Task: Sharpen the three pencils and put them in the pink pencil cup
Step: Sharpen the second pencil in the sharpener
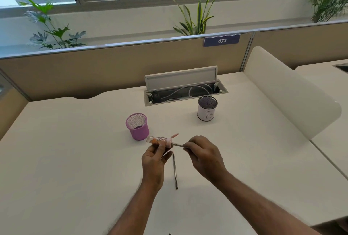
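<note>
My left hand (154, 161) grips a clear sharpener (157, 140) with a pink cap and orange shavings inside, held above the desk. A dark pencil (178, 144) sticks out of the sharpener's right end, and my right hand (204, 154) pinches its other end. A second pencil (174, 170) lies flat on the desk between my hands, pointing towards me. The pink mesh pencil cup (138, 126) stands upright just beyond and to the left of the sharpener; I see no pencil in it. A third pencil is not visible.
A white-wrapped mesh cup marked "B" (207, 108) stands at the back right. Behind it an open cable hatch (185, 91) is set into the white desk (75, 159). A beige partition (113, 65) bounds the back, and a white rounded divider (290, 99) the right side.
</note>
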`<move>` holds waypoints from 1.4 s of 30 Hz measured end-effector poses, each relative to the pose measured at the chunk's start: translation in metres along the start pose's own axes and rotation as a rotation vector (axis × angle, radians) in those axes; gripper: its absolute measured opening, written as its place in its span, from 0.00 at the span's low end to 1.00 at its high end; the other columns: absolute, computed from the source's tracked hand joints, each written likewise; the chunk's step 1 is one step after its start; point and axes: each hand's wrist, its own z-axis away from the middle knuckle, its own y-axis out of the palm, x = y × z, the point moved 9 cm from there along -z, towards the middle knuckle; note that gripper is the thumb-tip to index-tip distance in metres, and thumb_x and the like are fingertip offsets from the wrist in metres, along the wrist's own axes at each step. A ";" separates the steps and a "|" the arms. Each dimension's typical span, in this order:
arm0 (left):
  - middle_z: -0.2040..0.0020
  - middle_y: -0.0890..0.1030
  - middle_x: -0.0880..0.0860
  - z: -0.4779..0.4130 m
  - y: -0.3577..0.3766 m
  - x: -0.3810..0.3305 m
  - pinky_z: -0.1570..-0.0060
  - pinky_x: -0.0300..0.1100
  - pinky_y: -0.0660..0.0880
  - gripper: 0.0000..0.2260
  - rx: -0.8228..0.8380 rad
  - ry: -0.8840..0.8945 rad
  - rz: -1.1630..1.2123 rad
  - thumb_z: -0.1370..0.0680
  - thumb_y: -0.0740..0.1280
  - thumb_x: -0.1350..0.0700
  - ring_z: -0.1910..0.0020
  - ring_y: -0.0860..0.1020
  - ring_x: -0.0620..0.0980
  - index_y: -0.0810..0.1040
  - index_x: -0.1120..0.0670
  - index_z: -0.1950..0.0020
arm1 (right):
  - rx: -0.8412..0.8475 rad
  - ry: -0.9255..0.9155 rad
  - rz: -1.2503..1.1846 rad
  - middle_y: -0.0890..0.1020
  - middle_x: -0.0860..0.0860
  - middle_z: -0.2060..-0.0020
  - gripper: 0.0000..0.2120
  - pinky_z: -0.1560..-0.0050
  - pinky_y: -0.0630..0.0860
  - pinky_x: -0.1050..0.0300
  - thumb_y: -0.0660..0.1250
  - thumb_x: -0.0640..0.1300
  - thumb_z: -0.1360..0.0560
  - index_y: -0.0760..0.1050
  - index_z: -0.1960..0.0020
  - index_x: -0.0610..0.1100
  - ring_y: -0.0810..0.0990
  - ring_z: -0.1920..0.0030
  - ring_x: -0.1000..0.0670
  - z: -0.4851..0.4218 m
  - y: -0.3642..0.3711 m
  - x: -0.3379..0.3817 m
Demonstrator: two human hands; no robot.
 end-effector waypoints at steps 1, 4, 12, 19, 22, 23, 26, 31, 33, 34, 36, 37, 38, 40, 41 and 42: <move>0.51 0.85 0.54 0.000 0.001 -0.001 0.49 0.45 0.76 0.11 -0.004 0.007 0.009 0.22 0.64 0.55 0.47 0.83 0.52 0.81 0.59 0.44 | -0.002 -0.009 -0.001 0.78 0.48 0.63 0.03 0.69 0.73 0.53 0.70 0.39 0.26 0.81 0.53 0.40 0.76 0.63 0.47 -0.001 0.000 0.001; 0.53 0.85 0.52 -0.001 0.005 -0.006 0.48 0.45 0.76 0.08 0.025 0.023 0.013 0.21 0.64 0.58 0.51 0.82 0.48 0.81 0.58 0.46 | 0.027 0.036 -0.082 0.77 0.48 0.66 0.04 0.71 0.72 0.54 0.69 0.41 0.26 0.82 0.54 0.40 0.74 0.67 0.48 -0.006 0.000 -0.003; 0.54 0.85 0.53 -0.006 0.016 -0.018 0.47 0.46 0.77 0.11 0.158 0.052 -0.033 0.26 0.66 0.54 0.52 0.82 0.48 0.82 0.58 0.49 | 0.409 0.866 -0.935 0.80 0.45 0.72 0.07 0.75 0.62 0.62 0.69 0.37 0.24 0.82 0.57 0.34 0.66 0.78 0.53 0.010 0.039 -0.041; 0.49 0.86 0.56 -0.008 0.017 -0.023 0.44 0.48 0.74 0.09 0.130 0.102 -0.089 0.22 0.66 0.55 0.46 0.82 0.51 0.80 0.61 0.50 | 0.403 0.518 -0.534 0.80 0.54 0.63 0.10 0.66 0.72 0.62 0.77 0.45 0.31 0.79 0.53 0.45 0.73 0.70 0.55 -0.015 0.025 -0.034; 0.59 0.86 0.50 -0.007 0.019 -0.025 0.49 0.44 0.75 0.06 0.073 0.116 -0.051 0.21 0.65 0.59 0.57 0.84 0.45 0.78 0.60 0.56 | 0.223 0.194 -0.239 0.77 0.53 0.63 0.07 0.66 0.73 0.58 0.75 0.42 0.30 0.77 0.55 0.44 0.73 0.65 0.53 -0.025 0.009 -0.019; 0.63 0.85 0.49 -0.009 0.016 -0.022 0.51 0.44 0.75 0.06 0.033 0.109 -0.030 0.21 0.66 0.59 0.61 0.83 0.44 0.79 0.59 0.57 | 0.174 0.123 -0.147 0.77 0.53 0.62 0.06 0.68 0.73 0.56 0.74 0.43 0.29 0.78 0.56 0.44 0.74 0.65 0.52 -0.026 0.006 -0.015; 0.63 0.83 0.51 -0.014 0.012 -0.013 0.54 0.43 0.77 0.05 -0.030 0.062 0.033 0.23 0.69 0.57 0.63 0.80 0.46 0.80 0.57 0.57 | 0.079 0.014 -0.017 0.78 0.50 0.62 0.04 0.72 0.72 0.53 0.70 0.43 0.25 0.80 0.55 0.43 0.75 0.65 0.48 -0.025 0.000 -0.009; 0.62 0.82 0.53 -0.015 0.016 -0.011 0.56 0.41 0.77 0.05 0.003 0.059 0.050 0.23 0.68 0.59 0.62 0.80 0.46 0.80 0.59 0.57 | 0.102 0.027 -0.110 0.75 0.49 0.65 0.05 0.72 0.71 0.53 0.69 0.43 0.25 0.81 0.53 0.40 0.73 0.68 0.48 -0.022 0.003 -0.013; 0.65 0.82 0.51 -0.014 0.019 -0.014 0.54 0.42 0.77 0.05 0.031 0.084 0.034 0.22 0.66 0.61 0.63 0.81 0.46 0.79 0.61 0.56 | 0.132 0.080 -0.181 0.74 0.50 0.66 0.05 0.71 0.71 0.55 0.70 0.42 0.25 0.81 0.54 0.41 0.72 0.69 0.49 -0.022 0.003 -0.015; 0.64 0.83 0.51 -0.013 0.021 -0.016 0.53 0.42 0.77 0.05 0.048 0.098 0.027 0.22 0.65 0.62 0.62 0.81 0.46 0.79 0.61 0.56 | 0.152 0.117 -0.221 0.75 0.50 0.67 0.05 0.71 0.71 0.55 0.70 0.43 0.26 0.82 0.55 0.41 0.72 0.69 0.50 -0.023 0.004 -0.017; 0.62 0.84 0.51 -0.011 0.023 -0.019 0.54 0.41 0.79 0.05 0.092 0.128 0.009 0.21 0.64 0.63 0.58 0.83 0.47 0.79 0.62 0.54 | 0.198 0.190 -0.306 0.75 0.51 0.68 0.06 0.69 0.70 0.57 0.71 0.43 0.27 0.83 0.56 0.41 0.72 0.69 0.52 -0.024 0.007 -0.023; 0.60 0.85 0.51 -0.010 0.024 -0.020 0.53 0.40 0.79 0.05 0.114 0.138 0.004 0.21 0.64 0.64 0.55 0.84 0.49 0.79 0.63 0.54 | 0.222 0.220 -0.347 0.76 0.52 0.68 0.06 0.68 0.69 0.58 0.71 0.44 0.27 0.83 0.57 0.41 0.72 0.69 0.54 -0.025 0.009 -0.026; 0.59 0.85 0.52 -0.009 0.025 -0.022 0.53 0.40 0.79 0.05 0.134 0.145 0.011 0.21 0.63 0.64 0.52 0.84 0.51 0.79 0.63 0.53 | 0.248 0.244 -0.383 0.76 0.52 0.69 0.06 0.68 0.69 0.59 0.72 0.44 0.27 0.83 0.57 0.41 0.72 0.69 0.54 -0.026 0.010 -0.028; 0.56 0.86 0.55 -0.007 0.025 -0.023 0.51 0.41 0.80 0.06 0.144 0.154 0.016 0.23 0.65 0.62 0.49 0.84 0.54 0.79 0.63 0.52 | 0.307 0.277 -0.419 0.77 0.51 0.69 0.05 0.67 0.70 0.56 0.72 0.43 0.27 0.83 0.58 0.41 0.73 0.68 0.53 -0.028 0.013 -0.032; 0.54 0.86 0.56 -0.008 0.024 -0.022 0.50 0.43 0.80 0.07 0.141 0.160 0.011 0.24 0.66 0.60 0.48 0.83 0.54 0.80 0.63 0.51 | 0.333 0.285 -0.420 0.77 0.52 0.69 0.05 0.67 0.71 0.54 0.72 0.42 0.27 0.83 0.58 0.41 0.74 0.68 0.52 -0.028 0.015 -0.033; 0.54 0.86 0.55 -0.007 0.024 -0.022 0.49 0.44 0.80 0.08 0.142 0.161 0.007 0.25 0.67 0.58 0.48 0.83 0.54 0.80 0.62 0.51 | 0.353 0.289 -0.416 0.77 0.53 0.69 0.04 0.66 0.71 0.52 0.72 0.42 0.27 0.83 0.58 0.41 0.74 0.67 0.52 -0.029 0.015 -0.033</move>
